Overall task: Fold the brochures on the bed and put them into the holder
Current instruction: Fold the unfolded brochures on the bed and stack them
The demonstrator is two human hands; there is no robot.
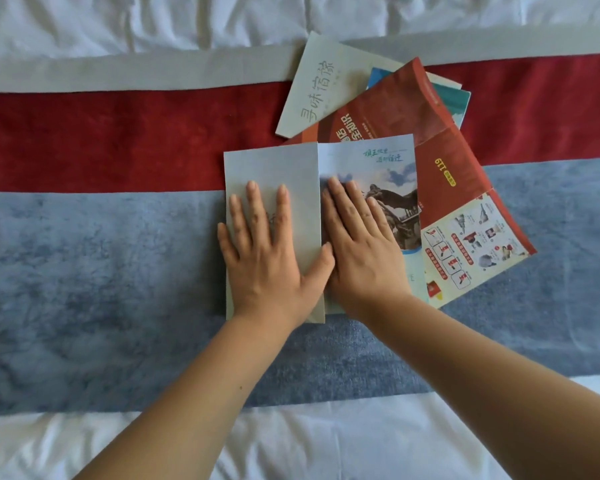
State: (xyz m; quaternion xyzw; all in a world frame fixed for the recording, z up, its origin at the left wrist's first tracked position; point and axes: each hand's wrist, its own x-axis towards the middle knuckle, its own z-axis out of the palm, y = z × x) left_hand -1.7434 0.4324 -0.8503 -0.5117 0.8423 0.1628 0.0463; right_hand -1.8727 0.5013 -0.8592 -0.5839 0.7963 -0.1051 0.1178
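We press a rectangular paper brochure on the plush bed runner.
Our left hand and right hand lie flat, fingers straight, grasping nothing.

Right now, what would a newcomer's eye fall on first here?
Two hands press flat on a pale brochure at the centre: the left hand on its folded flap, the right hand on its picture side. Behind it, a red brochure lies slanted across the bed runner.
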